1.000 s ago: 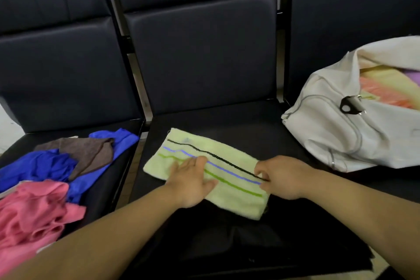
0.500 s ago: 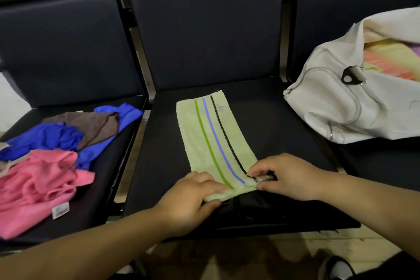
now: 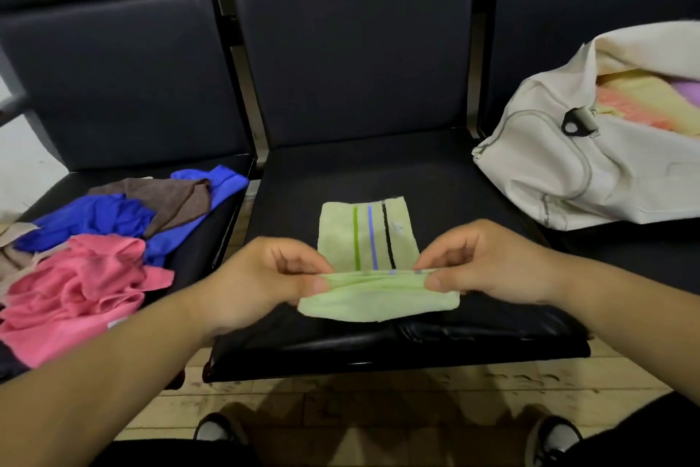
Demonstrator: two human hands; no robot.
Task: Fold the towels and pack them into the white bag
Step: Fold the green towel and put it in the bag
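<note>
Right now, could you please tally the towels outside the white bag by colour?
Light green towel: 1
Blue towel: 1
Brown towel: 1
Pink towel: 1
Beige towel: 1, mostly hidden
Total: 5, if the bunched blue is one piece

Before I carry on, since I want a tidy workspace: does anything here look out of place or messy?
Nothing looks spilled or damaged. The one untidy spot is the left seat, where a pink towel, a blue towel and a brown towel lie crumpled in a heap, unfolded.
</note>
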